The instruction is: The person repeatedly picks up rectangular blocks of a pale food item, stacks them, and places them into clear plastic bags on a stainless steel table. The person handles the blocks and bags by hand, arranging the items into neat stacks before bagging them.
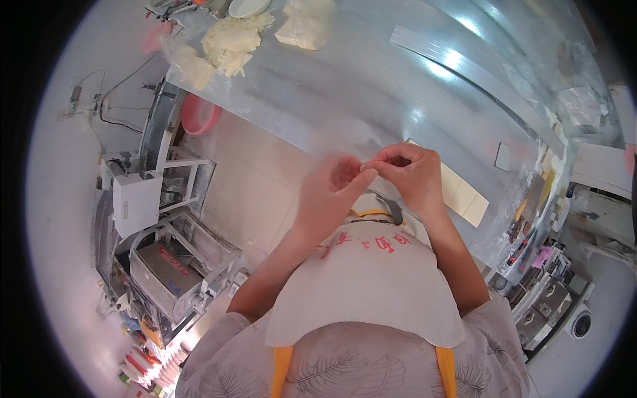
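My left hand (328, 194) and my right hand (410, 174) meet in front of my apron, over the front edge of the metal table. Thumb and forefinger of the right hand are pinched on what looks like a clear plastic film (363, 132), blurred and hard to make out. The left hand is motion-blurred, its fingers curled and its thumb tip touching the right fingertips; its grip is unclear. Beside the right hand, partly hidden by it, a row of pale yellow dough sheets (464, 194) lies on the table.
Cut noodles (234, 42) and a plastic bag of dough (303, 25) lie on the metal table (338, 84) at the far left. A long metal strip (473, 74) crosses the back; knives (522, 234) lie at right. Left are a pink basin (201, 114) and a machine (169, 263).
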The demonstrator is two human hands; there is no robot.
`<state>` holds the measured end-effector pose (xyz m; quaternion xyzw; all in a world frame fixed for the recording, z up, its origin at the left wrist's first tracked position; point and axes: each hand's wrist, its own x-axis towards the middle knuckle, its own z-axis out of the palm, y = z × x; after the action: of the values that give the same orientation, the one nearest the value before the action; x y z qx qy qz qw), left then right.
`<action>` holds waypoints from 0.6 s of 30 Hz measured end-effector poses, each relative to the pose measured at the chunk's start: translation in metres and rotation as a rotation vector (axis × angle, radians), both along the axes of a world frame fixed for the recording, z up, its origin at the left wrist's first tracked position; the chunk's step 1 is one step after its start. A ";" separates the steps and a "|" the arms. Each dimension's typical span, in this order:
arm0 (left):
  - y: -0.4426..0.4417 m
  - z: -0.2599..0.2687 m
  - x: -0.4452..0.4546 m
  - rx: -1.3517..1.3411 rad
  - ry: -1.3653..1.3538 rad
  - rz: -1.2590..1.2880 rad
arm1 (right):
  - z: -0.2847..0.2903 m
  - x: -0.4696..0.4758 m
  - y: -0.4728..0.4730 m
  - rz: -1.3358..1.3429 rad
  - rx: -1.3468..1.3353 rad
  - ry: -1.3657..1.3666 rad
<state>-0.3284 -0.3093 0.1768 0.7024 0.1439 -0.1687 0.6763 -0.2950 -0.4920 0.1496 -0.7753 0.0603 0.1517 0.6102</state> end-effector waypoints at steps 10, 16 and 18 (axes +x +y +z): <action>-0.026 -0.010 -0.002 -0.071 0.033 0.078 | 0.005 -0.011 -0.031 0.195 -0.093 -0.241; -0.046 -0.011 -0.013 -0.056 -0.022 0.096 | 0.004 -0.019 -0.049 0.107 0.064 -0.053; -0.051 -0.012 -0.016 -0.040 -0.034 0.095 | 0.005 -0.017 -0.054 0.102 0.075 0.004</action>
<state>-0.3444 -0.3600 0.1648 0.6841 0.1621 -0.1275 0.6996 -0.3122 -0.5463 0.1546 -0.7536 0.0162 0.1866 0.6302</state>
